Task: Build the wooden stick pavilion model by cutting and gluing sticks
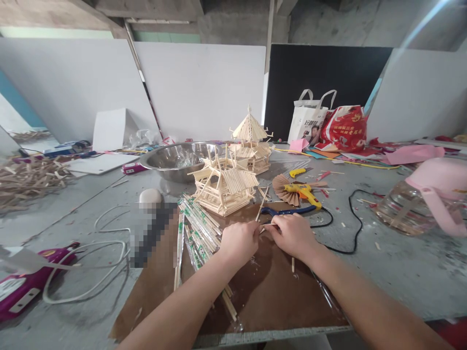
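Head cam: L hand (240,241) + R hand (295,234) mostly hide thin stick (269,227).

Both forearms reaching forward, hands (268,236) close together (fingers curled)

1. Here's a shiny, smooth metal bowl (164,170)!
2. Pale, matt wooden sticks make up the model pavilion (226,189).
3. Clear, glossy plastic wraps the bundled sticks (200,218).
4. Brown, matt sheet (156,287) over a scuffed grey worktop (394,272).
5. Smooth plastic on that yellow glue gun (310,196)!
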Action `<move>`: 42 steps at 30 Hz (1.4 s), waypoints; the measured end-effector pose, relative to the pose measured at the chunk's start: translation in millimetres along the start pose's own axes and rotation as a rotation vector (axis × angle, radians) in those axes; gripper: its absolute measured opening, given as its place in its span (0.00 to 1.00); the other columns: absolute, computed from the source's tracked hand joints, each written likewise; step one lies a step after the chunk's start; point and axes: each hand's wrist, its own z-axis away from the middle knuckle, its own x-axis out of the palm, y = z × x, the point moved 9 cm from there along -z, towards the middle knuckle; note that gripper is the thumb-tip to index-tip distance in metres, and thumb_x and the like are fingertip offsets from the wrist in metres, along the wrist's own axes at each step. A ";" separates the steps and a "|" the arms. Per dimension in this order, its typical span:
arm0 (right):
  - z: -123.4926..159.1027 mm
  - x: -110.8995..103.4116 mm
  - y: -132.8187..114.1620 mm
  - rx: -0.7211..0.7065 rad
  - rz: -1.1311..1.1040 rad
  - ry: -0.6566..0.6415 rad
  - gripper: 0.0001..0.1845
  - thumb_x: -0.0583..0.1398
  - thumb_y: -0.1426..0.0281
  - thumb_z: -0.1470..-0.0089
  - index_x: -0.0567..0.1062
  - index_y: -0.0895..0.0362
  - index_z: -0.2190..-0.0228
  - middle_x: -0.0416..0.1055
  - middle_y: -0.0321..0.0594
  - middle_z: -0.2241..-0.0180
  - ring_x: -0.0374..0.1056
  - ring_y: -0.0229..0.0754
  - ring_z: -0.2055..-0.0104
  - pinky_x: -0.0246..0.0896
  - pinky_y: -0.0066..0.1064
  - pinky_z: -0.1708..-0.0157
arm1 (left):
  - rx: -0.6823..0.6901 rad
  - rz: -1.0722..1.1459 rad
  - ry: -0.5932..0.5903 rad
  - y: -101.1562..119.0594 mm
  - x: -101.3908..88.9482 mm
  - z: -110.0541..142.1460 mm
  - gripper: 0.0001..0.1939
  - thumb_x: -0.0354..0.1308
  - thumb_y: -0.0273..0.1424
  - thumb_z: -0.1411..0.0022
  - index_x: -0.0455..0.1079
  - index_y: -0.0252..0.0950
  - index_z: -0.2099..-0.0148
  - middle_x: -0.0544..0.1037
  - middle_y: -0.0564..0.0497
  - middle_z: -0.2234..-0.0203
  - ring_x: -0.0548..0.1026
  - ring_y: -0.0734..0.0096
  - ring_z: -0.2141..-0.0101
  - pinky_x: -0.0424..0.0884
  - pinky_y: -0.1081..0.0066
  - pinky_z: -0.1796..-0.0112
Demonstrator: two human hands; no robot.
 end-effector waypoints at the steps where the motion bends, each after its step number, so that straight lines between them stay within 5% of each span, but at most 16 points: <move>1: -0.1 0.4 -0.2 0.008 0.009 0.000 0.17 0.48 0.62 0.48 0.68 0.56 0.80 0.72 0.38 0.78 0.66 0.38 0.74 0.41 0.30 0.75 | -0.006 -0.002 0.001 -0.1 0.5 -0.2 0.16 0.39 0.34 0.43 0.68 0.40 0.68 0.75 0.49 0.75 0.72 0.65 0.72 0.62 0.71 0.73; 10: -1.0 -1.9 3.2 0.073 -0.027 0.014 0.20 0.47 0.59 0.49 0.67 0.57 0.83 0.70 0.39 0.82 0.63 0.37 0.79 0.40 0.28 0.79 | -0.036 0.072 0.028 -4.7 -1.1 -2.7 0.18 0.38 0.37 0.42 0.69 0.38 0.69 0.74 0.49 0.77 0.71 0.68 0.74 0.60 0.73 0.74; 16: -1.1 2.5 10.2 0.095 -0.513 -0.092 0.21 0.49 0.58 0.52 0.63 0.57 0.87 0.57 0.31 0.88 0.53 0.32 0.83 0.41 0.24 0.82 | 0.176 0.533 0.003 4.7 -9.5 -2.0 0.21 0.39 0.39 0.42 0.66 0.34 0.76 0.66 0.55 0.83 0.63 0.78 0.78 0.58 0.78 0.76; 20: -2.3 4.9 10.5 0.079 -0.734 -0.114 0.21 0.50 0.58 0.52 0.62 0.58 0.87 0.52 0.29 0.88 0.50 0.31 0.83 0.42 0.23 0.83 | 0.203 0.746 -0.028 6.5 -12.9 -2.8 0.22 0.39 0.41 0.42 0.66 0.32 0.75 0.65 0.55 0.82 0.62 0.78 0.78 0.59 0.78 0.76; 30: -3.7 6.3 17.6 0.203 -0.353 -0.114 0.23 0.46 0.57 0.50 0.64 0.56 0.87 0.63 0.35 0.86 0.57 0.35 0.81 0.41 0.26 0.81 | 0.082 0.041 0.102 3.7 -14.1 -4.8 0.18 0.38 0.37 0.41 0.68 0.39 0.67 0.74 0.49 0.75 0.71 0.70 0.73 0.58 0.74 0.75; 34: -1.6 3.6 25.0 0.259 -0.343 -0.109 0.23 0.47 0.57 0.51 0.62 0.56 0.88 0.63 0.36 0.86 0.58 0.36 0.81 0.41 0.27 0.81 | -0.129 -0.024 0.089 -26.1 -19.8 -9.3 0.18 0.38 0.38 0.41 0.68 0.39 0.67 0.74 0.50 0.77 0.71 0.69 0.75 0.59 0.73 0.76; 37: -1.9 6.3 29.5 0.269 -0.574 -0.084 0.21 0.46 0.57 0.50 0.63 0.56 0.86 0.62 0.35 0.85 0.58 0.35 0.81 0.45 0.26 0.80 | -0.294 -0.002 0.146 -54.9 -25.4 -10.2 0.18 0.38 0.39 0.42 0.69 0.40 0.66 0.74 0.50 0.78 0.71 0.69 0.75 0.59 0.73 0.75; 42: 0.6 36.4 15.6 0.345 -1.342 -0.252 0.12 0.47 0.61 0.50 0.63 0.56 0.73 0.64 0.31 0.84 0.59 0.34 0.82 0.52 0.26 0.79 | -0.116 0.231 0.094 -40.4 -5.2 -14.7 0.19 0.39 0.39 0.42 0.70 0.41 0.64 0.75 0.50 0.74 0.71 0.69 0.72 0.61 0.74 0.74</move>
